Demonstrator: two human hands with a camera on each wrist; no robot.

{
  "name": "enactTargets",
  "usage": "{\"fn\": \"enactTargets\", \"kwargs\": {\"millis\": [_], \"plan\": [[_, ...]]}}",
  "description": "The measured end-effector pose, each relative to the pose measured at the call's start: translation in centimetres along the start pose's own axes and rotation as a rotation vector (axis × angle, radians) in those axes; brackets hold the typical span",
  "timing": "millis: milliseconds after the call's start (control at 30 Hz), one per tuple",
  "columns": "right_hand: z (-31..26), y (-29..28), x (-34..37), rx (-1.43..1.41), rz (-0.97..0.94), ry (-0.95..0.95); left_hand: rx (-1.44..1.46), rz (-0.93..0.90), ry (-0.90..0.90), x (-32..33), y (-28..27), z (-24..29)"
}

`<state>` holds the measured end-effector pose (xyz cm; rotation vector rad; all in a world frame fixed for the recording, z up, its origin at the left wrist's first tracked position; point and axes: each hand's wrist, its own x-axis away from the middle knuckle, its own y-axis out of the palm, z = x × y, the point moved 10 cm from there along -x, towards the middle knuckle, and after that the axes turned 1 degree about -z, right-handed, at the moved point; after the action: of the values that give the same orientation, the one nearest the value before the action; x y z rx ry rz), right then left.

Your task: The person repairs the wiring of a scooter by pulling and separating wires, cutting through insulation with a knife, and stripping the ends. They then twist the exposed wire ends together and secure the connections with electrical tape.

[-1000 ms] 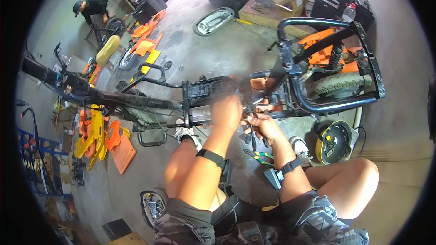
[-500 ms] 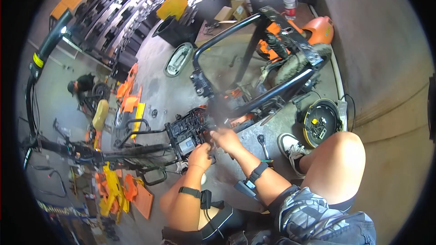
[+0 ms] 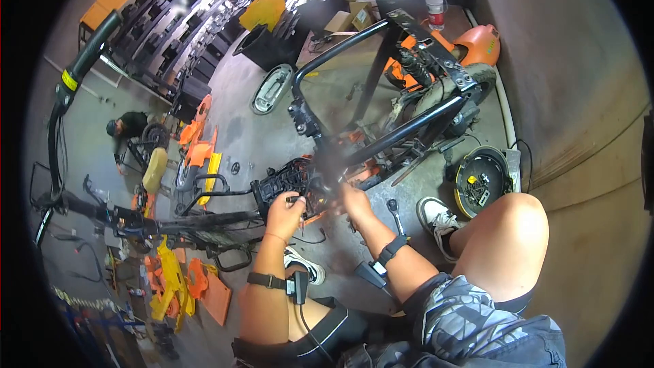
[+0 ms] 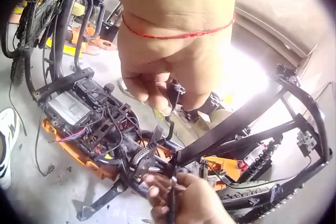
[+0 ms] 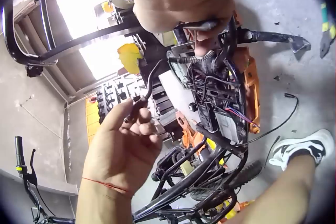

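Note:
In the left wrist view, my left hand pinches a black cable with a connector end above the open frame. The same cable shows between thumb and fingers of my left hand in the right wrist view. My right hand is at the middle of the black vehicle frame. Its fingers grip a small metal piece, whose full shape is hidden. Beside the hands lie a silver box, loose wires and a coil spring.
A ratchet lies on the floor by a shoe. A round tray holds small parts at the right. Orange and yellow panels lie at the left. A person bends over a wheel farther back.
The head view has swung since a second ago. My hands, close together half a second ago, are now farther apart, the left one raised and moved left with the cable.

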<state>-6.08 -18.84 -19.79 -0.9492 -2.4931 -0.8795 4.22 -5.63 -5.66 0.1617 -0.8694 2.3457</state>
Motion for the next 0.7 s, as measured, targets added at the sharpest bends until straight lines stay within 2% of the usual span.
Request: {"fn": "enactTargets", "kwargs": {"millis": [100,133,200,267,333,467,500,533,600,633,667,700], "plan": [[3.0,-0.7,-0.5,-0.051,-0.015,0.147,-0.313,0.125,0.156,-0.7,-1.9,2.1],[2.9,-0.8,-0.7,-0.033,-0.027,0.144,-0.299,0.142,0.153,-0.8,-2.5,2.0],[2.6,-2.1,0.1,-0.042,0.076,0.139,-0.707,0.223,0.355,1.5,-2.5,6.8],[1.7,-2.1,0.0,-0.048,0.075,0.124,-0.665,0.227,0.269,1.7,-3.4,6.4],[0.7,-1.7,0.3,-0.046,0.067,0.101,-0.713,0.113,0.175,1.4,-3.1,4.9],[0.9,-0.3,0.5,-0.048,0.051,0.139,-0.765,0.073,0.079,1.6,-5.0,4.1],[0.9,-0.1,0.6,-0.043,0.06,0.129,-0.696,0.296,0.305,2.3,-6.4,5.6],[0.9,0.2,0.7,-0.042,0.069,0.113,-0.694,0.313,0.299,2.0,-7.1,5.1],[1.7,-0.3,0.4,-0.007,0.114,0.065,-0.68,0.481,0.263,3.1,-8.7,7.3],[2.2,-0.9,0.4,0.001,0.155,0.073,-0.651,0.441,0.124,3.8,-9.0,8.1],[2.5,-1.0,0.1,0.016,0.182,0.076,-0.637,0.462,0.102,4.0,-9.2,8.4],[2.7,-0.8,-0.2,0.029,0.139,0.096,-0.66,0.343,0.113,3.8,-8.4,8.2]]}}
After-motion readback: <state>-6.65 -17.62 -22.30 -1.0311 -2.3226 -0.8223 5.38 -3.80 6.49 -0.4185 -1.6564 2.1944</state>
